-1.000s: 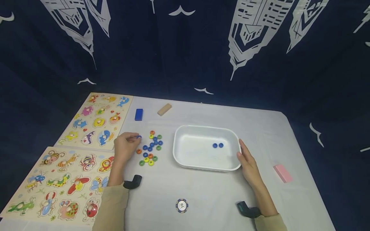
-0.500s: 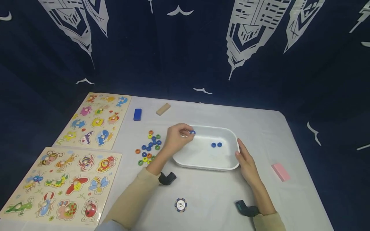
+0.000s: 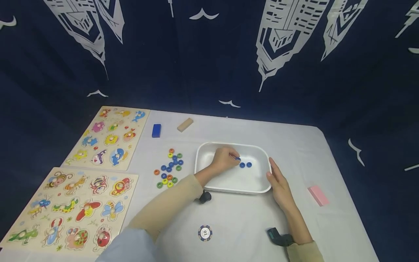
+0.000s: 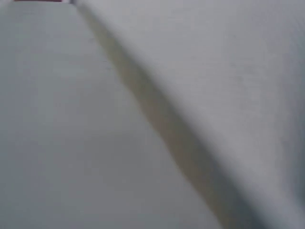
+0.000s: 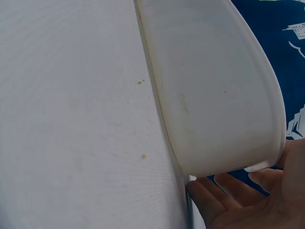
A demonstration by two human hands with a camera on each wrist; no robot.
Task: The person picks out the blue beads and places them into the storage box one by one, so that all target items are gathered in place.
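Note:
Inside a white tray (image 3: pixel 239 190), my left hand (image 3: pixel 224 160) pinches a blue bead (image 3: pixel 238 159) between thumb and fingertips. It is just above two blue beads lying on the tray's floor, a left one (image 3: pixel 242 165) and a right one (image 3: pixel 249 165). My right hand (image 3: pixel 279 183) rests against the tray's right end, its fingers fairly straight along the outer wall and the thumb near the rim. In the right wrist view, the fingers (image 5: pixel 209 198) touch the tray's outside (image 5: pixel 214 95). The left wrist view is blurred, with only pale surfaces and a tray edge.
Several loose beads (image 3: pixel 175 162) in blue, green, yellow and orange lie left of the tray. Two picture puzzle boards, one far (image 3: pixel 104 151) and one near (image 3: pixel 83 189), cover the left side. Blue (image 3: pixel 156 131), tan (image 3: pixel 185 125) and pink (image 3: pixel 318 195) blocks and a poker chip (image 3: pixel 205 233) lie around.
My left hand has carried a blue bead rightward from the loose beads, over the tray's left rim and down beside the two beads inside. The right hand has stayed at the tray's end.

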